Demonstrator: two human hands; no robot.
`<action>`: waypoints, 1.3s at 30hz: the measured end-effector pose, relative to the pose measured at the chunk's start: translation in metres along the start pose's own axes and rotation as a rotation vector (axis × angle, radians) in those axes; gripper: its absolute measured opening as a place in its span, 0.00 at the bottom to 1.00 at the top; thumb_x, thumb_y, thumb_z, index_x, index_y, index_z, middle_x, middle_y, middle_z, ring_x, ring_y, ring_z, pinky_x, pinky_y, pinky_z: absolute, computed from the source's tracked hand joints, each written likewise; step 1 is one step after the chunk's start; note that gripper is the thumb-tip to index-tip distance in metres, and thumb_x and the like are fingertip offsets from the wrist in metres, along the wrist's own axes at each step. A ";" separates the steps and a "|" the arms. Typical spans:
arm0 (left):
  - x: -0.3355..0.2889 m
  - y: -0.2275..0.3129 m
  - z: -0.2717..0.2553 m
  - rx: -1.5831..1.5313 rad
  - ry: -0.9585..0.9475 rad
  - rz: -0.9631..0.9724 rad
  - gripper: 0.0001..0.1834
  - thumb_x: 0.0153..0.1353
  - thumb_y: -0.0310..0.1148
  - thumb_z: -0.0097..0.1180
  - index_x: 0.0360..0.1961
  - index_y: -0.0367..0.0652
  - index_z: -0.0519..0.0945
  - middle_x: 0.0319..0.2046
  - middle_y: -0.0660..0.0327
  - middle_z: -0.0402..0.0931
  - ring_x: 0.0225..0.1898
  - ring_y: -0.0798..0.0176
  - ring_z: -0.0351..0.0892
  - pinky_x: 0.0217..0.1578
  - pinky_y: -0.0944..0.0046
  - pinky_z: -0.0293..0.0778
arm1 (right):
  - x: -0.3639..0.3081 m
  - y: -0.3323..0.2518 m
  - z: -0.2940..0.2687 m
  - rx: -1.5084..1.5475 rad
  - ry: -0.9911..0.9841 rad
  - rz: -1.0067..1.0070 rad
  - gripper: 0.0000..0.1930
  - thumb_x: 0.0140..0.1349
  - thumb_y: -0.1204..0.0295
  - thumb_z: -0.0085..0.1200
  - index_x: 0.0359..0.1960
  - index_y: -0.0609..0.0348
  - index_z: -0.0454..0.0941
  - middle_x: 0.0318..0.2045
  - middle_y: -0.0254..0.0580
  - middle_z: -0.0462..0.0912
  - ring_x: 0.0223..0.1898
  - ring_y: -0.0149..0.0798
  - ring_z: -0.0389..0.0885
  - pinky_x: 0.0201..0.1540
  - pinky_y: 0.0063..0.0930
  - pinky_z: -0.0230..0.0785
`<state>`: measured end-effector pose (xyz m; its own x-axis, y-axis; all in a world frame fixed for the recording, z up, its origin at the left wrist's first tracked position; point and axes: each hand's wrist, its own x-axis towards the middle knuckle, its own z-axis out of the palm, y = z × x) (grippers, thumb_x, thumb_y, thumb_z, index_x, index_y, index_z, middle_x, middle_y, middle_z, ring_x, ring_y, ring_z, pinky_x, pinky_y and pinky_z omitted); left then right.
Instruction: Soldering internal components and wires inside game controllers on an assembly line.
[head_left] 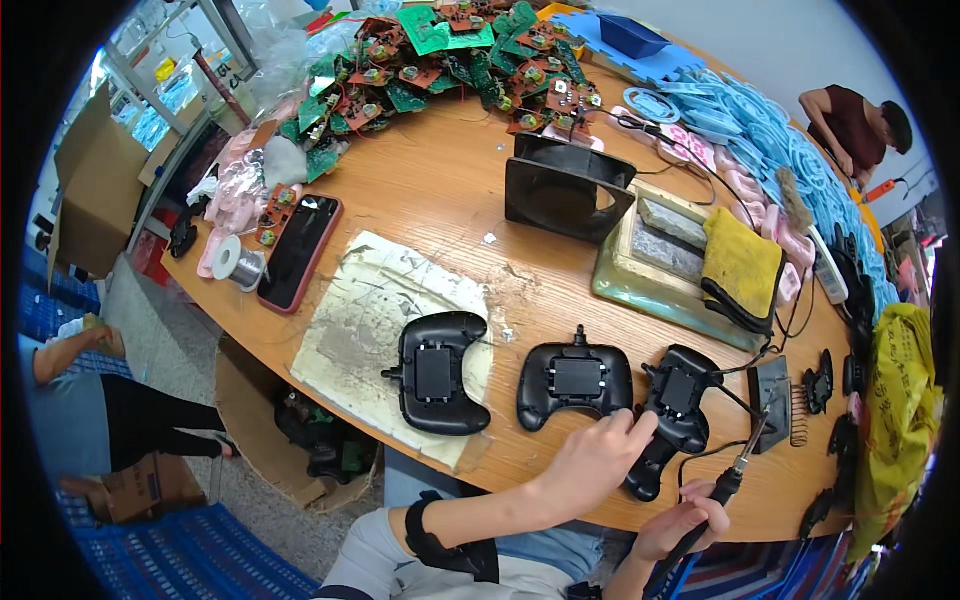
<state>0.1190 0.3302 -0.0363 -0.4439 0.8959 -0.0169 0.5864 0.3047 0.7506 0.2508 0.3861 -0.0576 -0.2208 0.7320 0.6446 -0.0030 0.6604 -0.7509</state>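
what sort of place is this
Most likely an electronics assembly or repair workshop: a heap of green and brown circuit boards, several black plastic game controllers, and a black-handled soldering iron in the right hand.

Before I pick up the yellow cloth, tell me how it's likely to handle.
The yellow cloth will probably be floppy, since it drapes over the edge of the box. It is likely light for its size, as it looks like soft fabric. Breakage seems unlikely: no hard parts show.
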 end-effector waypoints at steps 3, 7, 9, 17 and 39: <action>-0.003 -0.009 -0.026 0.034 0.146 0.253 0.13 0.49 0.30 0.59 0.36 0.39 0.72 0.33 0.57 0.68 0.41 0.55 0.71 0.39 0.61 0.68 | 0.001 0.002 -0.004 -0.040 0.031 -0.029 0.10 0.66 0.63 0.42 0.33 0.56 0.65 0.23 0.38 0.62 0.29 0.34 0.62 0.35 0.28 0.56; -0.029 -0.045 -0.055 0.462 0.072 0.109 0.19 0.50 0.27 0.56 0.45 0.38 0.73 0.34 0.58 0.67 0.38 0.58 0.69 0.38 0.64 0.67 | 0.001 0.002 -0.003 -0.056 0.000 -0.021 0.10 0.66 0.63 0.42 0.34 0.56 0.65 0.23 0.38 0.62 0.30 0.35 0.62 0.35 0.28 0.57; -0.036 -0.045 -0.051 0.463 0.070 0.113 0.20 0.50 0.28 0.56 0.47 0.38 0.73 0.33 0.58 0.66 0.36 0.59 0.69 0.35 0.66 0.68 | -0.001 0.004 -0.004 -0.005 -0.001 -0.023 0.11 0.66 0.62 0.42 0.34 0.57 0.65 0.24 0.39 0.63 0.30 0.35 0.62 0.36 0.28 0.56; -0.040 -0.041 -0.041 0.394 0.262 0.009 0.29 0.47 0.39 0.61 0.50 0.38 0.72 0.26 0.61 0.63 0.27 0.64 0.69 0.29 0.69 0.72 | 0.004 -0.004 0.008 -0.005 -0.027 -0.025 0.12 0.67 0.62 0.40 0.34 0.58 0.64 0.26 0.41 0.64 0.32 0.35 0.63 0.39 0.28 0.57; -0.060 -0.064 -0.064 0.408 0.076 0.150 0.26 0.46 0.41 0.63 0.48 0.47 0.76 0.54 0.56 0.65 0.55 0.54 0.62 0.51 0.55 0.60 | 0.001 -0.006 0.005 -0.097 -0.079 -0.082 0.13 0.64 0.60 0.45 0.32 0.57 0.66 0.21 0.41 0.64 0.27 0.36 0.64 0.32 0.28 0.57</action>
<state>0.0643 0.2363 -0.0413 -0.3730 0.9183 0.1325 0.8611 0.2894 0.4180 0.2454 0.3819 -0.0530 -0.2996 0.6621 0.6870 0.0693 0.7332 -0.6764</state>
